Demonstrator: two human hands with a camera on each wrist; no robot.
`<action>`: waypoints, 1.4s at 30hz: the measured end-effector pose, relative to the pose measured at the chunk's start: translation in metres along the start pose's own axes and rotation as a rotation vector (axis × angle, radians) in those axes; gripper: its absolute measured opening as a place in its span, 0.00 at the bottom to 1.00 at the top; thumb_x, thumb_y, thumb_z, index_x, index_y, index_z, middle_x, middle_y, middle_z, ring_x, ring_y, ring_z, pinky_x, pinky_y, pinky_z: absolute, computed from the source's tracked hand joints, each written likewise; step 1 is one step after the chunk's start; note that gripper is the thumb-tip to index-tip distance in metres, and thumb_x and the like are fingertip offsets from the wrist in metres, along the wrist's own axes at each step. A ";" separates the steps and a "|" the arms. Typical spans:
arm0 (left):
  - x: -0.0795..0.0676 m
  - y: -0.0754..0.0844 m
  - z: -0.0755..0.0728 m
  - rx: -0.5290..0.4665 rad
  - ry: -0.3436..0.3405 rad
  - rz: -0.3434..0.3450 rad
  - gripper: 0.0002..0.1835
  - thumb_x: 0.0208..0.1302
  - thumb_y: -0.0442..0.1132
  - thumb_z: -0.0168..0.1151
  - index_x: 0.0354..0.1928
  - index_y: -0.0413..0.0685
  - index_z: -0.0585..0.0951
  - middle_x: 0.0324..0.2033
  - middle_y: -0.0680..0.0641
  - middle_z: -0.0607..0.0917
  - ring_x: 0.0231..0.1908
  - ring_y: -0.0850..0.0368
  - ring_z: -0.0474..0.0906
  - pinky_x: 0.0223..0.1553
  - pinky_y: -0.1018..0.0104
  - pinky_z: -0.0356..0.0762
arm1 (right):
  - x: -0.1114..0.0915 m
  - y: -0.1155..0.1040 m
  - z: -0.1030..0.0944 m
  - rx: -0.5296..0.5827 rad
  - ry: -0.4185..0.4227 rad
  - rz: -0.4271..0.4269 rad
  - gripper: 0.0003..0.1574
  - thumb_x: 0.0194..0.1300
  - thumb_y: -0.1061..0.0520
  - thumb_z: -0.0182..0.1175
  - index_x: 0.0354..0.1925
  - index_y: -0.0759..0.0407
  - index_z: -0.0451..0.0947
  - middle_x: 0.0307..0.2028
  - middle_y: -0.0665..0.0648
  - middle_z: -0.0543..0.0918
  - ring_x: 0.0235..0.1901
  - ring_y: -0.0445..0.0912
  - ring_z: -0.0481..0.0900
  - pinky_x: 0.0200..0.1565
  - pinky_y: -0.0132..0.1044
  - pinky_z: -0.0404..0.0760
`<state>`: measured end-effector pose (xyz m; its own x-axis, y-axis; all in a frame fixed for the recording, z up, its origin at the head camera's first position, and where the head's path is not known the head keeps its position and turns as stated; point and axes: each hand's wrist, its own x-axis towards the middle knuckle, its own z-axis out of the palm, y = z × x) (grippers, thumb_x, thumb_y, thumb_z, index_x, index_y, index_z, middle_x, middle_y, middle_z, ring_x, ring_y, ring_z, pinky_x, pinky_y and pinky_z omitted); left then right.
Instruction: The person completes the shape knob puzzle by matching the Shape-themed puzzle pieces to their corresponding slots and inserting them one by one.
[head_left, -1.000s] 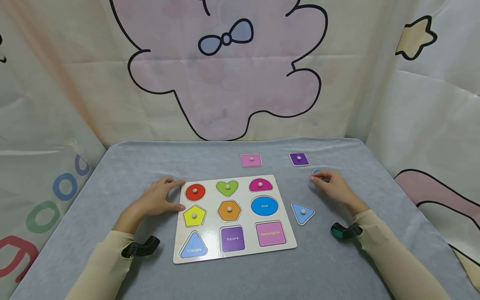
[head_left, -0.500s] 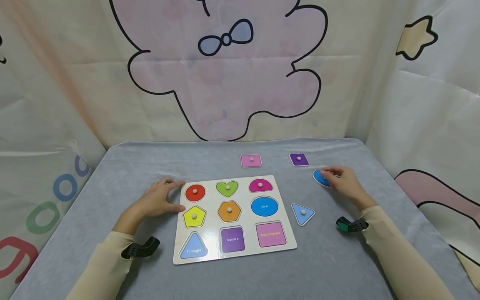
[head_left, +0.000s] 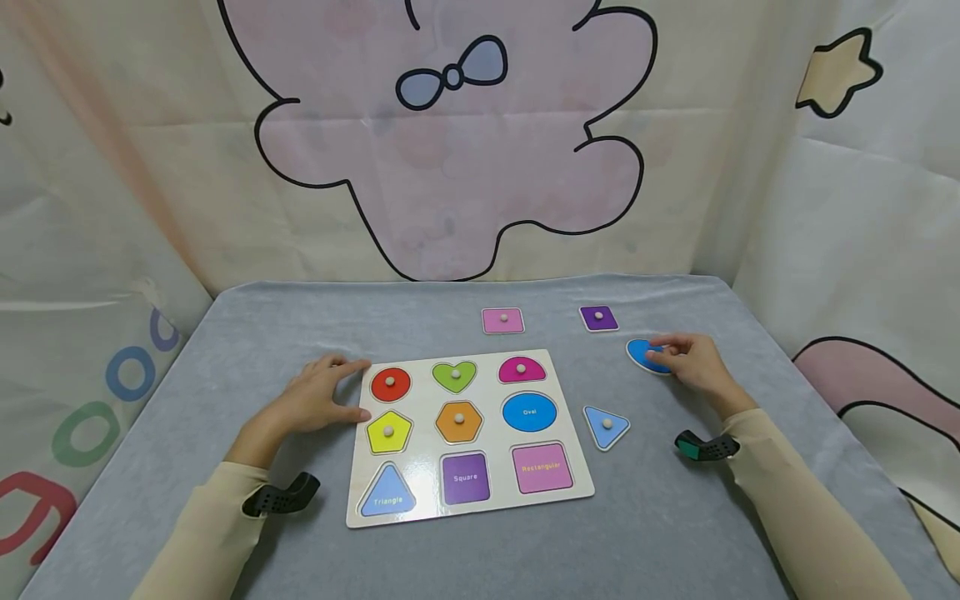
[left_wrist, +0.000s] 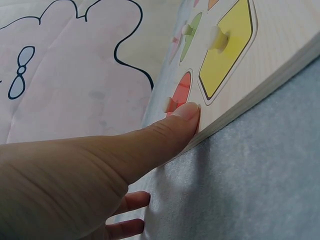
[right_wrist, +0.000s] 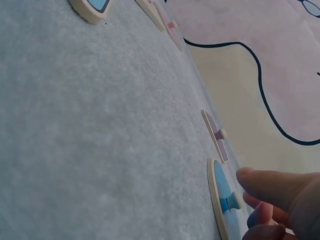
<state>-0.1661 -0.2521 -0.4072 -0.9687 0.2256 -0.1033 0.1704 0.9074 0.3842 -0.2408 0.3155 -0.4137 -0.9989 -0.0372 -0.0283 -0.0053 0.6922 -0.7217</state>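
A wooden shape puzzle board (head_left: 420, 514) lies at the middle of the table. My left hand (head_left: 303, 404) touches its left side; the thumb (left_wrist: 172, 125) rests against the board's edge near the red circle (head_left: 399, 392). To the right of the board, my right hand (head_left: 697, 367) hovers at the blue oval piece (head_left: 637, 350), which lies flat. In the right wrist view, the oval's knob (right_wrist: 235, 201) stands just beside the thumb and loosely bent fingers, apparently not gripped. Part of the oval is hidden behind the fingers.
A blue triangle piece (head_left: 600, 417) lies right of the board. Behind it are a purple piece (head_left: 590, 323) and a pink rectangle piece (head_left: 491, 322). Knobbed pieces sit in the upper board slots, including a green heart (head_left: 444, 373) and an orange hexagon (head_left: 458, 432).
My right hand has shifted slightly right, uncovering more of the blue oval, which stays in about the same place. The left hand and the board have not moved.
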 end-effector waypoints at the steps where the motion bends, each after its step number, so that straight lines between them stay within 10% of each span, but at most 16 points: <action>1: 0.000 0.000 0.000 0.000 0.000 -0.001 0.46 0.53 0.58 0.76 0.73 0.51 0.70 0.66 0.32 0.70 0.63 0.30 0.65 0.59 0.28 0.66 | 0.000 0.000 0.000 -0.004 -0.001 0.003 0.28 0.69 0.53 0.66 0.56 0.73 0.79 0.22 0.44 0.70 0.24 0.36 0.67 0.25 0.29 0.69; 42: 0.001 -0.003 0.002 0.002 0.006 0.002 0.46 0.53 0.57 0.76 0.73 0.51 0.70 0.67 0.31 0.70 0.63 0.29 0.65 0.60 0.26 0.65 | 0.002 -0.002 0.006 -0.051 0.024 0.106 0.25 0.70 0.51 0.64 0.55 0.71 0.81 0.27 0.48 0.73 0.36 0.45 0.67 0.33 0.33 0.67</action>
<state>-0.1675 -0.2541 -0.4103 -0.9695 0.2251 -0.0969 0.1725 0.9077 0.3826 -0.2425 0.3091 -0.4166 -0.9948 0.0545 -0.0859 0.0985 0.7271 -0.6794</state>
